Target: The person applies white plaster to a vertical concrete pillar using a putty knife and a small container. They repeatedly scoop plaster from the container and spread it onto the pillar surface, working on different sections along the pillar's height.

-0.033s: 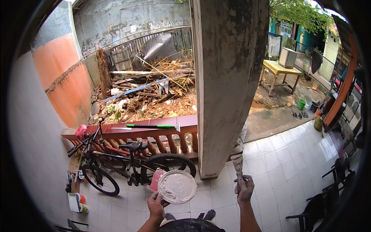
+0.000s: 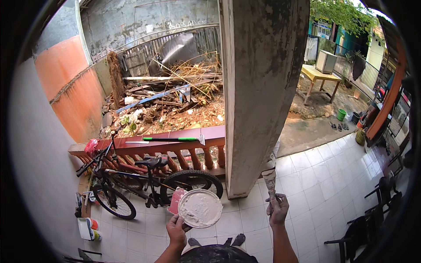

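1. White paste aboard, holds a round lid [image 2: 200, 208] in the left hand [image 2: 177, 229], low in the view and left of centre; pinches its lower-left rim narrowly between thumb and fingers.
2. Has a flat pink piece [image 2: 176, 200] partly hidden behind the lid's left edge; cannot tell whether also gripped.
3. Grasps a putty knife [image 2: 270, 182] by its handle in the right hand [image 2: 277, 211], with fingers curled closed around it and blade pointing up.
4. Holds the blade near the lower right side of a tall grey pillar [image 2: 258, 96]; cannot tell whether touching.
5. Looks down on white floor tiles [image 2: 302, 193], with both feet showing near the lower edge.
6. Faces a reddish railing [image 2: 211, 133], topped by a green-and-black-handled tool [image 2: 171, 139], with a bicycle [image 2: 150, 179] parked before it.
7. Has a yellow table [image 2: 313, 72] farther right, bearing a pale box [image 2: 326, 62].
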### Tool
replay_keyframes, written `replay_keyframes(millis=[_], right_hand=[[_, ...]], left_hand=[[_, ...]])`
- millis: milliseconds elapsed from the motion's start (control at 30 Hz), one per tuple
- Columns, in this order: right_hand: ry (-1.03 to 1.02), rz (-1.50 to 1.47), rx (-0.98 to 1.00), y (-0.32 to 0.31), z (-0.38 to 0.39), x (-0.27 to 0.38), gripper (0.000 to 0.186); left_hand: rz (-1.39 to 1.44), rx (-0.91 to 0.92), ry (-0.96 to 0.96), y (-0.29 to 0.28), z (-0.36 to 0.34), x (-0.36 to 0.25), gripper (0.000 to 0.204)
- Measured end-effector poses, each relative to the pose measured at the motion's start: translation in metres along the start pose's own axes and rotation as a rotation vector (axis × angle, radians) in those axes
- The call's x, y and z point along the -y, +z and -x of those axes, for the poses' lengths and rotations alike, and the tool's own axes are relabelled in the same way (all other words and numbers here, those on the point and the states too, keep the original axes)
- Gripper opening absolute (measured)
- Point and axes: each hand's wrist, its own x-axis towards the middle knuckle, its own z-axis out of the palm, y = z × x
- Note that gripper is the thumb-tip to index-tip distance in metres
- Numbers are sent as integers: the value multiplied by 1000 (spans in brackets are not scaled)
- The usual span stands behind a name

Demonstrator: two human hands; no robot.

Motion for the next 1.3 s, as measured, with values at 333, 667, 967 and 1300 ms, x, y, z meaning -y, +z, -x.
replay_keyframes(millis=[333, 667, 967, 1300], right_hand=[[205, -237, -138, 160, 53, -66, 13], [283, -182, -286, 169, 105, -90, 15], [341, 7, -418, 120, 113, -104, 9], [486, -127, -502, 24, 90, -106, 14]], left_hand=[[-145, -115, 97, -151, -77, -74, 31], [-233, -37, 62, -221, -129, -110, 33], [-191, -17, -40, -180, -138, -85, 33], [-433, 209, -289, -69, -119, -10, 28]])
